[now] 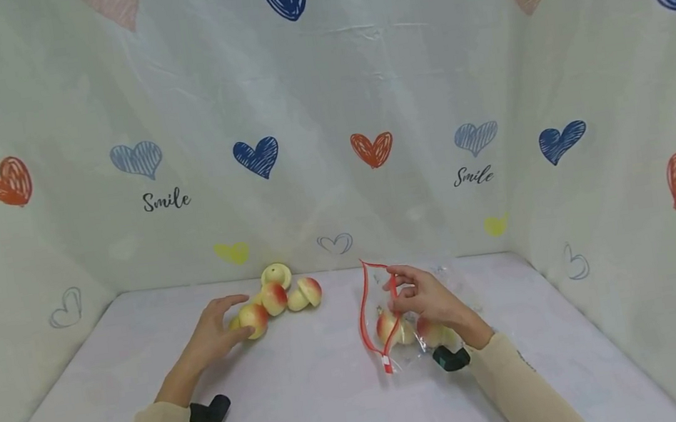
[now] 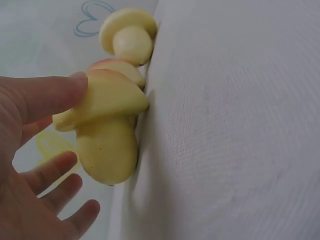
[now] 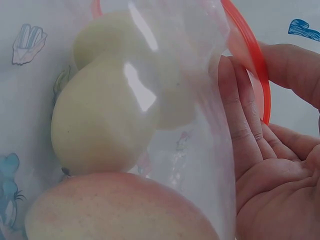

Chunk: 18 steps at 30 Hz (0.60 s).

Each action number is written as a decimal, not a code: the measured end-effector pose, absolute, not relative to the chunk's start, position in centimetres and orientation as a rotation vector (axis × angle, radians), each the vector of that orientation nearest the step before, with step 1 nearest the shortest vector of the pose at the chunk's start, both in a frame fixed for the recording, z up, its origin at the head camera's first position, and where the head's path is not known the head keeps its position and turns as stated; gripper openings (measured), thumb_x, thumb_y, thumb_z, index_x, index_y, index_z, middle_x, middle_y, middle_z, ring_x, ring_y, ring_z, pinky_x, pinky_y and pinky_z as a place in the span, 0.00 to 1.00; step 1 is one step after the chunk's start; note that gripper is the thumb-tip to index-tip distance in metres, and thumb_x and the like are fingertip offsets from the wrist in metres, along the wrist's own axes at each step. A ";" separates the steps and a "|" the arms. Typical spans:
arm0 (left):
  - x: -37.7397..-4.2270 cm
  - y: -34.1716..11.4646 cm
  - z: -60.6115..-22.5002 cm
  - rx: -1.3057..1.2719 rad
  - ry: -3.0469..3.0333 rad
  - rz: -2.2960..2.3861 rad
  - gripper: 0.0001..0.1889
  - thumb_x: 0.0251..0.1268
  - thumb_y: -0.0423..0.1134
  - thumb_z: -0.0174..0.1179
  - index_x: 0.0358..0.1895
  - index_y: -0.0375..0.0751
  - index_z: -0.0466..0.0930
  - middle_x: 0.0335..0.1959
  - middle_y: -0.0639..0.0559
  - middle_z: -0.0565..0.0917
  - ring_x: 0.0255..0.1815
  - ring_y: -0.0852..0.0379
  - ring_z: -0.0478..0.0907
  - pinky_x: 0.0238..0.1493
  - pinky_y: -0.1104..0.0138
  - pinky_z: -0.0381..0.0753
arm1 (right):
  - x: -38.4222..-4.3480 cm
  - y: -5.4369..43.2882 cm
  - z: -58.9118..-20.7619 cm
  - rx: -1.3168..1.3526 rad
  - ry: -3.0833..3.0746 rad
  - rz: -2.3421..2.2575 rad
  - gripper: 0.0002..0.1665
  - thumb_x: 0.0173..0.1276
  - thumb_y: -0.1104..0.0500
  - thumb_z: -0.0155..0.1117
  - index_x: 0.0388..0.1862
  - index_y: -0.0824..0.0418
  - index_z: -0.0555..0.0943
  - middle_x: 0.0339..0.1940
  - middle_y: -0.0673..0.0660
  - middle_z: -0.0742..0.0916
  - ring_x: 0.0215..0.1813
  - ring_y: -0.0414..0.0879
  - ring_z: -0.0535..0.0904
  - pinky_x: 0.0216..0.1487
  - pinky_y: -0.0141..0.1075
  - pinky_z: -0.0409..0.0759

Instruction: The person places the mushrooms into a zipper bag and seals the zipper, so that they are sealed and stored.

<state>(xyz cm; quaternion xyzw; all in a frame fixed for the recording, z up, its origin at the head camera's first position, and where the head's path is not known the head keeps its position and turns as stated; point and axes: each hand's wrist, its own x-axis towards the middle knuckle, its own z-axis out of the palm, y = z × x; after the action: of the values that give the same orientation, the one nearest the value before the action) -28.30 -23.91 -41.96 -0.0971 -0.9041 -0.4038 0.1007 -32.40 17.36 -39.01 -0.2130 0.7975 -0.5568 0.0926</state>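
Note:
My left hand (image 1: 215,329) is at the nearest toy mushroom (image 1: 254,321), which has a pale yellow stem and a yellow-red cap. In the left wrist view the thumb lies against the cap of that mushroom (image 2: 105,100), while the lower fingers are spread apart from it. One finger passes behind the cap; its contact is hidden. With my right hand (image 1: 424,296) I pinch the red-edged mouth of a clear zip bag (image 1: 388,364), which gapes toward the left. Inside the bag lie toy mushrooms (image 3: 107,120), seen through the plastic.
Beyond my left hand are more toy mushrooms: one with a red cap (image 1: 274,298), one on its side (image 1: 305,294) and one at the back (image 1: 276,275). A white cloth covers the table (image 1: 313,402). A heart-printed curtain (image 1: 323,198) rises behind and at both sides.

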 end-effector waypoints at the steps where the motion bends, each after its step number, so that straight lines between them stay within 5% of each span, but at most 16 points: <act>1: -28.4 -23.9 -42.0 -0.285 -2.674 -1.197 0.30 0.54 0.36 0.68 0.63 0.38 0.70 0.62 0.32 0.67 0.65 0.32 0.59 0.62 0.37 0.56 | -32.4 17.4 -39.0 -0.632 2.366 -1.654 0.41 0.60 0.64 0.67 0.71 0.60 0.62 0.56 0.64 0.78 0.36 0.51 0.80 0.44 0.39 0.82; 18: -28.4 -24.1 -42.5 -0.352 -2.698 -1.235 0.31 0.54 0.34 0.68 0.63 0.35 0.69 0.61 0.32 0.70 0.62 0.33 0.64 0.58 0.39 0.65 | -32.4 17.5 -39.0 -0.640 2.379 -1.647 0.41 0.60 0.63 0.68 0.71 0.59 0.62 0.56 0.64 0.77 0.36 0.51 0.80 0.43 0.38 0.82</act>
<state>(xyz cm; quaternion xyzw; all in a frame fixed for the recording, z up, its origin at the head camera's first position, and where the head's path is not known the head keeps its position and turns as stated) -28.43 -24.07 -42.51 -0.1175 -0.9003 -0.4120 0.0769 -32.41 17.46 -39.03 -0.2152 0.7996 -0.5536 0.0887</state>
